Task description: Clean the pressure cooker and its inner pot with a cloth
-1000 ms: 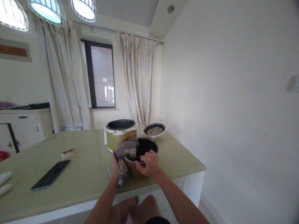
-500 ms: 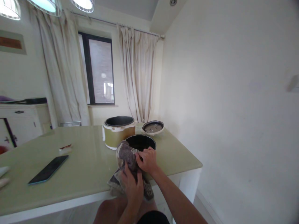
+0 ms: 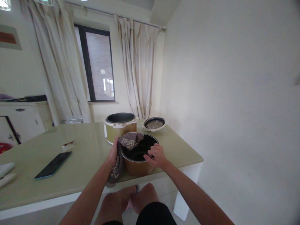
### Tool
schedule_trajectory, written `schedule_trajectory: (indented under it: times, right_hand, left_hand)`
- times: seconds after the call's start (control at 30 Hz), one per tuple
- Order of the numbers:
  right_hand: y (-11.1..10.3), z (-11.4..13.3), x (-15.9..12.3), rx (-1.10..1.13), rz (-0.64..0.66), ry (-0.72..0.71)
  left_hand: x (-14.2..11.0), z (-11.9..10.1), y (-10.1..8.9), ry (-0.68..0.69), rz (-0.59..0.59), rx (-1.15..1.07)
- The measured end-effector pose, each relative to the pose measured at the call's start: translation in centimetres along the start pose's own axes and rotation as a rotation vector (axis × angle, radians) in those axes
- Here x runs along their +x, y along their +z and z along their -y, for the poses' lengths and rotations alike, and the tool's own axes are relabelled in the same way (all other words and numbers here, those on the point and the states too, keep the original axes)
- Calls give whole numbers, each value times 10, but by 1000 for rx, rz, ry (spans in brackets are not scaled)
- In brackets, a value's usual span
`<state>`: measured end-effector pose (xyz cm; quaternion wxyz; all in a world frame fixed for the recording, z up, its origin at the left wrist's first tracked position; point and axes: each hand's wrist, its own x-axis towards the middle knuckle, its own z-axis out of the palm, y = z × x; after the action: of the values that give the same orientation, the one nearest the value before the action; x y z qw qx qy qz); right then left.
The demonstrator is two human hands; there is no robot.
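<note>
A brown inner pot (image 3: 138, 167) with a dark inside stands near the table's front edge. Over its left rim is draped a grey-brown patterned towel (image 3: 130, 141), which hangs down outside the pot. My left hand (image 3: 113, 152) grips the towel against the pot's left side; its fingertips are hidden behind the cloth. On the right rim, my right hand (image 3: 156, 155) has its fingers curled over the edge, with the thumb toward the pot's inside. Right behind the pot stands a green and white cooker body (image 3: 112, 131), its top uncovered.
A round cooker lid (image 3: 154, 128) lies upside down at the back right of the table (image 3: 86, 137). To the left lie a phone (image 3: 53, 165), a small whitish item (image 3: 68, 145) and white objects (image 3: 7, 175) at the edge. A wall (image 3: 234, 109) stands to the right.
My left hand has moved from the pot's front to its left side, taking the towel along onto the left rim. My right hand has left the towel and now rests on the right rim.
</note>
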<state>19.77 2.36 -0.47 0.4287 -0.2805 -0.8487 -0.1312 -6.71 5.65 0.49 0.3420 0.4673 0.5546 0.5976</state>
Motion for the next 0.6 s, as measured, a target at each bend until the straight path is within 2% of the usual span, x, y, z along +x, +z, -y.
schedule_trajectory:
  times: [0.1,0.17,0.23,0.33,0.4,0.47,0.6]
  right_hand:
    - [2,2,1,-66,44,18]
    - [3,2,2,-107,73,20]
    - [3,2,3,-128,90,15]
    - [3,2,3,-112,72,7]
    - [4,1,2,-91,73,-1]
    - [6,-1,1,-77,97,-5]
    - [6,-17,5,-58,155,-1]
  left_hand:
    - [10,-17,2,141,191,225]
    - [13,-25,4,257,250,440]
    - [13,-30,4,357,269,642]
    - [14,-33,2,434,234,782]
    - [17,-34,-2,412,233,813]
    - [23,-33,-6,326,271,793]
    - [32,-33,-11,233,346,795]
